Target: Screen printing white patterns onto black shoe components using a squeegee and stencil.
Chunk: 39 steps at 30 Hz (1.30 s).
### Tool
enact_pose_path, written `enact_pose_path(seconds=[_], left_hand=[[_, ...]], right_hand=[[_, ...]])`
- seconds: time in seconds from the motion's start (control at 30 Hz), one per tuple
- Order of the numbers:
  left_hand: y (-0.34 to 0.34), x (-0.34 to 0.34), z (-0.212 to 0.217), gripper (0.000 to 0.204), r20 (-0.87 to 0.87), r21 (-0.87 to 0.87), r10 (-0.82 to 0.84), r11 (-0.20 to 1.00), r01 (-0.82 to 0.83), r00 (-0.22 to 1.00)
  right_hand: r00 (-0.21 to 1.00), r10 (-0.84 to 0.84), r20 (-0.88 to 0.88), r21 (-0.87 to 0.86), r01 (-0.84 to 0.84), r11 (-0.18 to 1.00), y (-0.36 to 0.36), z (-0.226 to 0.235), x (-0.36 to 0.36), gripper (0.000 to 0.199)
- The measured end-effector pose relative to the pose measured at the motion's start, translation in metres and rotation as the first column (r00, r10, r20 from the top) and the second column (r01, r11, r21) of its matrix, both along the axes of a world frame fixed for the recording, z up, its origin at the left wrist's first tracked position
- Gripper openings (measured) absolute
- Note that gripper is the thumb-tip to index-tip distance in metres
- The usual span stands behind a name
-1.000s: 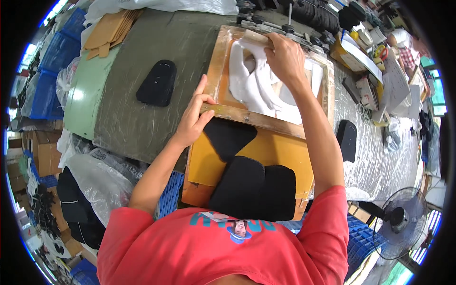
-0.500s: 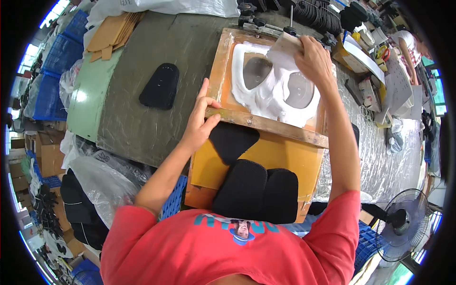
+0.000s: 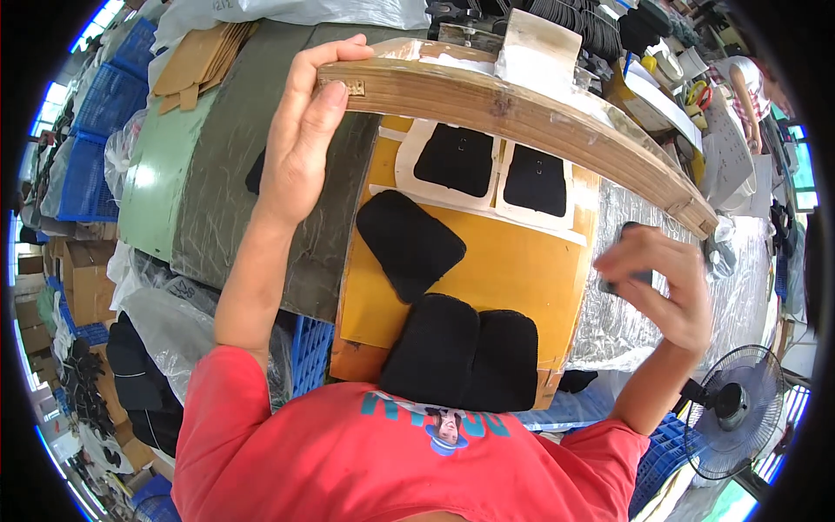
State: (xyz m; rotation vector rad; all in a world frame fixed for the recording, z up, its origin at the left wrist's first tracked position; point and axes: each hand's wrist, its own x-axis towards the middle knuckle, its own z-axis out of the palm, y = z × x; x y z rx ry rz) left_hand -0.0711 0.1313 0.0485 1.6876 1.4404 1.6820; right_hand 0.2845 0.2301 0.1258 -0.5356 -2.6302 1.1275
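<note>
My left hand (image 3: 300,143) grips the near left corner of a wooden screen frame (image 3: 487,100), thumb in front and fingers behind. The frame's near edge is tilted up off the orange board (image 3: 513,252). A flat squeegee (image 3: 541,48) with white paste leans on the frame. Below lie two black fabric pads, a left pad (image 3: 455,161) and a right pad (image 3: 536,181), inside white outlines. To the right, my right hand (image 3: 674,283) is over another black pad (image 3: 642,277). Its fingers are curled and blurred; whether they hold the pad is unclear.
A loose black pad (image 3: 409,244) lies on the board, with larger black pads (image 3: 444,348) at its near edge. Brown card pieces (image 3: 204,65) lie far left. A fan (image 3: 731,404) stands at right. A person (image 3: 744,91) is at the far right.
The frame has been tilted up by my left hand, uncovering the two pads beneath. My right hand has let go of the squeegee and moved right and nearer. The loose pad shows more fully.
</note>
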Motion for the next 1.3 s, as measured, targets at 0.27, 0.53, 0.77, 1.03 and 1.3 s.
enact_pose_path(seconds=[0.27, 0.53, 0.77, 1.03, 1.3], left_hand=[[0.018, -0.017, -0.066, 0.041, 0.403, -0.063, 0.162, 0.987, -0.149, 0.901], [0.069, 0.016, -0.126, 0.026, -0.429, -0.396, 0.007, 0.897, -0.195, 0.903], [0.086, 0.053, -0.135, 0.043, -0.818, -0.202, 0.067, 0.897, -0.394, 0.572], [0.077, 0.043, -0.142, 0.015, -0.751, -0.082, 0.157, 0.942, -0.327, 0.642], [0.052, -0.011, -0.131, 0.030, -0.060, -0.443, 0.155, 0.881, -0.166, 0.986]], right_hand=[[0.841, -0.540, -0.029, 0.190, 0.535, 0.823, 0.091, -0.194, -0.001, 0.016], [0.663, -0.744, -0.086, 0.320, 0.725, 0.610, 0.093, -0.219, -0.037, 0.030], [0.651, -0.691, -0.314, 0.367, 0.754, 0.545, 0.084, -0.221, -0.029, 0.032], [0.237, -0.936, -0.262, -0.263, 0.915, 0.305, 0.062, -0.177, 0.148, 0.034], [0.247, -0.966, -0.076, 0.108, 0.965, 0.239, 0.071, -0.244, 0.215, 0.038]])
